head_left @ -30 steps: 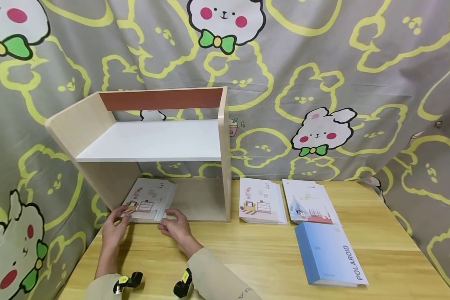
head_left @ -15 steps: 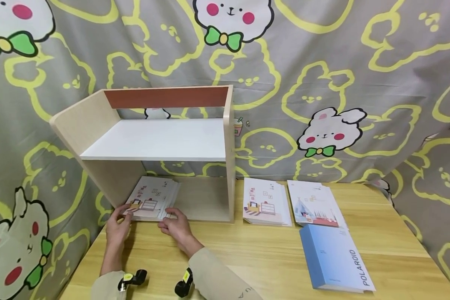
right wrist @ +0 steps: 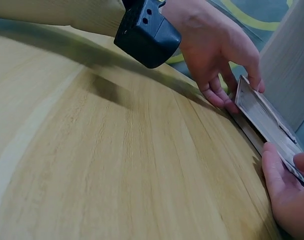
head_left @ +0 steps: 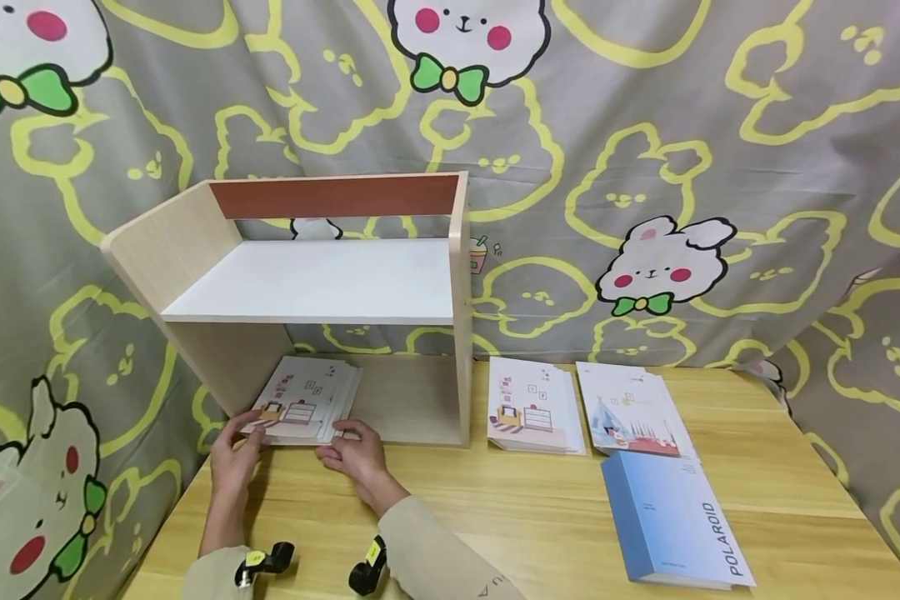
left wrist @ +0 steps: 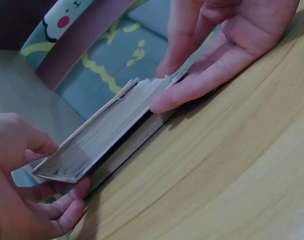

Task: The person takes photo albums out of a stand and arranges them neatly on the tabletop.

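Observation:
A white book with a drawn room on its cover lies flat in the lower left of the wooden shelf unit, against its left side panel. My left hand grips the near left corner, thumb on top and fingers below, as the left wrist view shows. At the near right corner my right hand pinches the same book. The page block faces me in the left wrist view, its front edge close to the shelf base. In the right wrist view, part of my right hand is cut off by the frame.
Right of the unit lie a similar white book and another with a tent picture. A thick blue POLAROID book overlaps the tent one's near edge. A white upper shelf spans above my hands; a patterned curtain hangs behind.
The head view has shifted slightly, so everything sits a little farther right in the frame. Both hands keep their hold on the book, with no clear movement of it.

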The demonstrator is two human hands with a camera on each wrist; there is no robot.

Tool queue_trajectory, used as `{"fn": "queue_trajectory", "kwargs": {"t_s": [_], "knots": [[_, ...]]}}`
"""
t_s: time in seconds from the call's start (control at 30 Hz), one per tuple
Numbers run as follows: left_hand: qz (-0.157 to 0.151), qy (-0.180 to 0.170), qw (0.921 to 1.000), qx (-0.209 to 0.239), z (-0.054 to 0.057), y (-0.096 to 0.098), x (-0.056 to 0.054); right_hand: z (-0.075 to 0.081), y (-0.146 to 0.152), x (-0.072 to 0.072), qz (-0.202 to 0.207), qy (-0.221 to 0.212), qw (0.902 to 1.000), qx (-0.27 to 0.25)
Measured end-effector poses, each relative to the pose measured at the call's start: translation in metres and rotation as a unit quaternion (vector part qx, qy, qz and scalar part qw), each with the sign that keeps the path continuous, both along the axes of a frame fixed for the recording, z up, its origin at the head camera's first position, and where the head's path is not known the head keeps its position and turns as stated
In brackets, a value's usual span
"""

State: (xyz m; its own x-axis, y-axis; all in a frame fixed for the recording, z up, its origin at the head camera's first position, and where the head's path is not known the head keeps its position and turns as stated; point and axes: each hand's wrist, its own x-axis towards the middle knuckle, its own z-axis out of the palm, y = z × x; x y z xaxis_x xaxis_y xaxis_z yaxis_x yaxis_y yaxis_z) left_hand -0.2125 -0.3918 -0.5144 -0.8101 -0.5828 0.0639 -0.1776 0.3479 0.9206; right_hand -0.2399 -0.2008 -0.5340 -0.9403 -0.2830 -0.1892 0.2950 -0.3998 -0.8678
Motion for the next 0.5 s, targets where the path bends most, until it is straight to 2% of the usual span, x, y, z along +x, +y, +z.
{"fn": "queue_trajectory", "kwargs": {"t_s": [0.17, 0.5], "knots": [[0.002, 0.001, 0.9996, 0.028, 0.002, -0.0006, 0.0008, 0.0008, -0.0002, -0.0003, -0.005, -0.004, 1.0, -0.004], [0.022, 0.035, 0.9956, 0.084, -0.0016, -0.0012, 0.0046, 0.0006, -0.0007, 0.0007, -0.026, 0.0, 0.9995, 0.017]]}}
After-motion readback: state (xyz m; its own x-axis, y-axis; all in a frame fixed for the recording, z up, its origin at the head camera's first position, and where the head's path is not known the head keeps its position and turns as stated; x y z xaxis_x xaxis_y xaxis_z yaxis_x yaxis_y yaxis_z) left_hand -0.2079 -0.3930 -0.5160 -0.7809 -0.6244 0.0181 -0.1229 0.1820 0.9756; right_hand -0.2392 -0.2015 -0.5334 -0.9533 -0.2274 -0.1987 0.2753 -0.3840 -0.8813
